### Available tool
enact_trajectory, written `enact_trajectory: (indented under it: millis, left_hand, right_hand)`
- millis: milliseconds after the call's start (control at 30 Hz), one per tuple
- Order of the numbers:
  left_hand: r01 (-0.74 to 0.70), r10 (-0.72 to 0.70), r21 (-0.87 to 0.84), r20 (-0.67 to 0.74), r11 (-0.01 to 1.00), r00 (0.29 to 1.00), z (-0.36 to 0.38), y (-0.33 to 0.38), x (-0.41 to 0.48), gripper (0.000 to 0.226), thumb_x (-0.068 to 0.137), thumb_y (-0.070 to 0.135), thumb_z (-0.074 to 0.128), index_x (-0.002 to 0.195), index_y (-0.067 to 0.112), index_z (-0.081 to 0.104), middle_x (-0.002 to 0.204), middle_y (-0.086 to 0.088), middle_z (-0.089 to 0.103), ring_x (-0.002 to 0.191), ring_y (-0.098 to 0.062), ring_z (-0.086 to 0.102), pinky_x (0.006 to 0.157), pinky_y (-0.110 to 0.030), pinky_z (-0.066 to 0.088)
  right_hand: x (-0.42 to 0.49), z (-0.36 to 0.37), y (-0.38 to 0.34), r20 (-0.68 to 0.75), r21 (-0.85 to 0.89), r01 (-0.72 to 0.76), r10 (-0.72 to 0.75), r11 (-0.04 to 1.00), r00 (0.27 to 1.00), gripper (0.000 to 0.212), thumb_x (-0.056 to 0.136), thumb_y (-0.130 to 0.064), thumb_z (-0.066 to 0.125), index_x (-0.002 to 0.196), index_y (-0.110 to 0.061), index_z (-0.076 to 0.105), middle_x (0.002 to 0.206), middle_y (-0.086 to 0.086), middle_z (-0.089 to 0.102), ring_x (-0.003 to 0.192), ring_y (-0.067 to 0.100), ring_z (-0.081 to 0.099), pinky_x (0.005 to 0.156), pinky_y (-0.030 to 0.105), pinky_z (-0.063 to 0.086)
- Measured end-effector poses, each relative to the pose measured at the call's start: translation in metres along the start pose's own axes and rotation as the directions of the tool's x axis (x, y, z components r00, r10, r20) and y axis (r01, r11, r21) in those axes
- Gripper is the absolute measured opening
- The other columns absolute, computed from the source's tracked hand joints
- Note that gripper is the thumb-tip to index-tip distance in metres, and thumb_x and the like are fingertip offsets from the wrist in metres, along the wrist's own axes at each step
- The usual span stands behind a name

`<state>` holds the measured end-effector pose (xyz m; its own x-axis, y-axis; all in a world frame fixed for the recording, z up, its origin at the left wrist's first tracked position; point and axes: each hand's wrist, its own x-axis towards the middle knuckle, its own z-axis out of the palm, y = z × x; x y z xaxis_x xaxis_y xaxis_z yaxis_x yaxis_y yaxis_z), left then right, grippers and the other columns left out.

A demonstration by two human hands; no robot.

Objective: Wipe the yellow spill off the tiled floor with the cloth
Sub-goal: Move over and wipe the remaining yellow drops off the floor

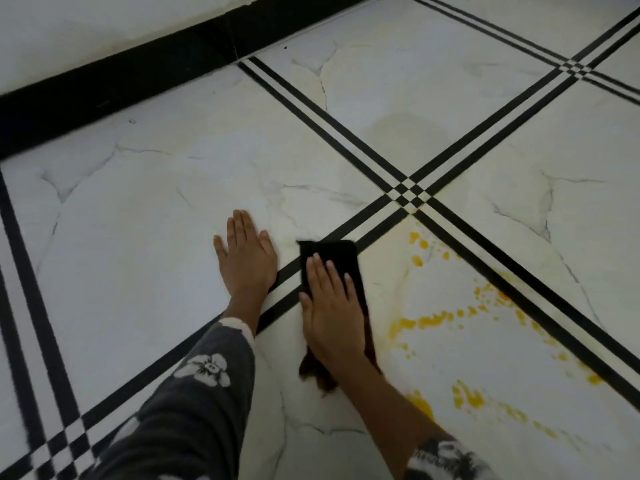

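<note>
A dark cloth (337,256) lies flat on the white tiled floor (156,202), over a black double stripe. My right hand (330,306) presses down on it with straight fingers. Its frayed near end sticks out under my wrist. My left hand (247,256) rests flat on the tile just left of the cloth, fingers spread. The yellow spill (434,320) shows as blotches and smeared streaks to the right of the cloth, running from near the stripe crossing down toward the lower right.
Black double stripes (346,133) cross the floor diagonally and meet at a checkered crossing (410,194). A black skirting band (138,74) runs along the white wall at the top left. A faint pale stain (405,133) sits beyond the crossing.
</note>
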<state>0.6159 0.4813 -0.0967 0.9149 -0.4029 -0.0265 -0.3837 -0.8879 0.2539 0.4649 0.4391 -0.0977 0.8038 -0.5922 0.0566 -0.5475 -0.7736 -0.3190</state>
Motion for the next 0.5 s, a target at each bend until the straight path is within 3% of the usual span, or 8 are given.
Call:
enact_trajectory:
  millis: [133,200,300,400,500]
  left_hand:
    - [-0.057,0.057,0.011,0.046,0.998,0.997,-0.003,-0.005,-0.001,0.056,0.100,0.033,0.015,0.149,0.008,0.002,0.158,-0.007,0.003,0.145,-0.018,0.002,0.117,-0.043,-0.002]
    - [-0.067,0.067,-0.001,0.091,0.998,0.994,-0.007,-0.008,-0.010,0.057,0.101,0.034,0.015,0.149,0.007,0.001,0.158,-0.008,0.002,0.145,-0.019,0.001,0.117,-0.044,-0.001]
    - [-0.122,0.122,-0.005,0.094,0.993,0.988,-0.006,-0.005,-0.063,0.057,0.100,0.036,0.014,0.149,0.008,0.002,0.158,-0.007,0.004,0.145,-0.019,0.003,0.116,-0.043,0.000]
    - [-0.236,0.233,0.036,0.062,0.971,0.970,0.000,-0.008,-0.106,0.065,0.093,0.042,0.001,0.149,0.011,0.006,0.157,-0.004,0.010,0.145,-0.017,0.007,0.116,-0.041,0.000]
    - [-0.252,0.249,0.016,0.088,0.968,0.964,0.002,-0.016,-0.103,0.068,0.089,0.044,0.000,0.149,0.012,0.004,0.158,-0.003,0.008,0.145,-0.015,0.005,0.116,-0.040,-0.001]
  right_hand:
    - [0.004,-0.007,0.010,0.060,-0.048,0.076,-0.073,0.996,0.995,0.056,0.097,-0.039,0.009,0.141,-0.018,0.035,0.147,-0.003,0.038,0.134,0.015,0.037,0.113,0.033,0.017]
    - [0.006,-0.007,0.026,0.002,-0.054,-0.032,0.033,0.998,0.999,0.057,0.095,-0.038,0.008,0.144,-0.016,0.028,0.151,-0.001,0.030,0.139,0.017,0.029,0.112,0.035,0.011]
    - [-0.040,-0.010,0.027,-0.094,-0.022,-0.192,0.189,0.981,0.977,0.058,0.098,-0.037,0.007,0.141,-0.011,0.035,0.147,0.002,0.037,0.135,0.020,0.037,0.114,0.034,0.016]
    - [-0.093,-0.009,0.021,0.010,-0.054,-0.054,0.054,0.997,0.998,0.057,0.098,-0.038,0.007,0.141,-0.014,0.036,0.146,-0.001,0.038,0.135,0.017,0.034,0.111,0.031,0.012]
    - [-0.079,-0.016,0.038,0.030,-0.112,0.022,-0.018,0.993,0.999,0.057,0.099,-0.038,0.005,0.140,-0.016,0.038,0.144,-0.003,0.041,0.132,0.015,0.041,0.108,0.031,0.016]
